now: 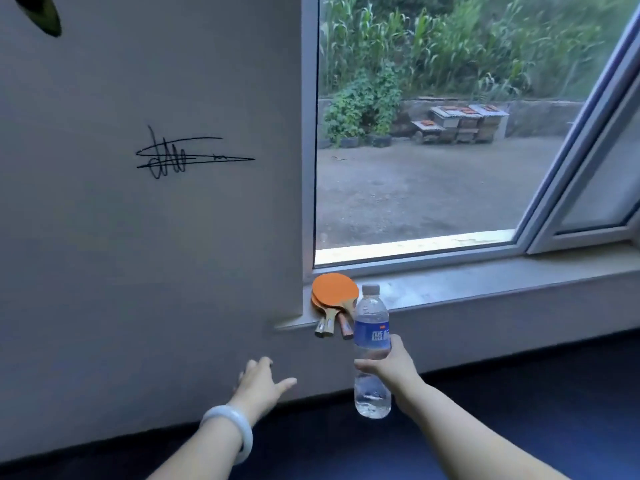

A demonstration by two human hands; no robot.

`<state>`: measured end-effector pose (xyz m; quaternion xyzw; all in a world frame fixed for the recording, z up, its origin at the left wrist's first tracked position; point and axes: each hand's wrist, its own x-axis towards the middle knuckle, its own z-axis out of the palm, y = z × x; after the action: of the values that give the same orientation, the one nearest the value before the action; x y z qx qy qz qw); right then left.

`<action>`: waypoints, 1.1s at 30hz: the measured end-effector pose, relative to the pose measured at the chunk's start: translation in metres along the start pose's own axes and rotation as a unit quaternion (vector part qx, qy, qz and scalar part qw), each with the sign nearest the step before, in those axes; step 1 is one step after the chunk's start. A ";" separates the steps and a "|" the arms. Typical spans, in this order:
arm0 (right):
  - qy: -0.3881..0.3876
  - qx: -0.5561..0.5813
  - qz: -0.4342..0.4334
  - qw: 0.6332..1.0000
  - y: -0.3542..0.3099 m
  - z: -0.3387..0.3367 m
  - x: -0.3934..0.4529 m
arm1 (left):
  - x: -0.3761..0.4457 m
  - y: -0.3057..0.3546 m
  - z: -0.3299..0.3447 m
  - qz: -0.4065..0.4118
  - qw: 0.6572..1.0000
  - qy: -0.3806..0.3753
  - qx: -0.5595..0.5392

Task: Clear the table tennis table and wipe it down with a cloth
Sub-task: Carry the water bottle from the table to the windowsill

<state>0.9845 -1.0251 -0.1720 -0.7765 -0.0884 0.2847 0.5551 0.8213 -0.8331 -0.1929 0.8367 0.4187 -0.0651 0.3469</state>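
Bottle (371, 344): clear plastic, blue label, white cap, upright, held in the air just below the sill's front edge, beside the paddles; right hand (393, 367) grips its middle, fingers curled round it
Paddles (333, 301): orange-faced, stacked at the left end of the sill (485, 282), handles jutting over its front edge
Left hand (260, 381): holds nothing, fingers spread, reaching toward the wall (138, 237); pale bangle (230, 433) on the wrist
Wall: black scribble (183, 157)
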 end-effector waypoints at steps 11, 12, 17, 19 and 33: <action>0.027 -0.009 0.016 0.999 0.008 -0.146 0.125 | 0.090 0.160 0.063 0.050 0.998 -0.027 0.006; 0.025 -0.014 0.015 0.999 0.006 -0.155 0.137 | 0.097 0.169 0.066 0.048 0.999 -0.023 0.002; -0.001 -0.060 0.013 0.998 -0.001 -0.171 0.196 | 0.126 0.190 0.073 0.004 1.000 -0.018 -0.004; -0.019 -0.077 0.020 0.997 -0.005 -0.163 0.219 | 0.141 0.193 0.072 -0.009 1.000 -0.021 0.004; -0.023 -0.113 -0.019 0.993 -0.038 -0.082 0.344 | 0.267 0.189 0.054 -0.072 0.997 -0.014 -0.013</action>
<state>1.3185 -0.9215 -0.2373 -0.8259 -0.1476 0.2795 0.4669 1.1429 -0.7694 -0.2407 0.7990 0.4738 -0.0960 0.3578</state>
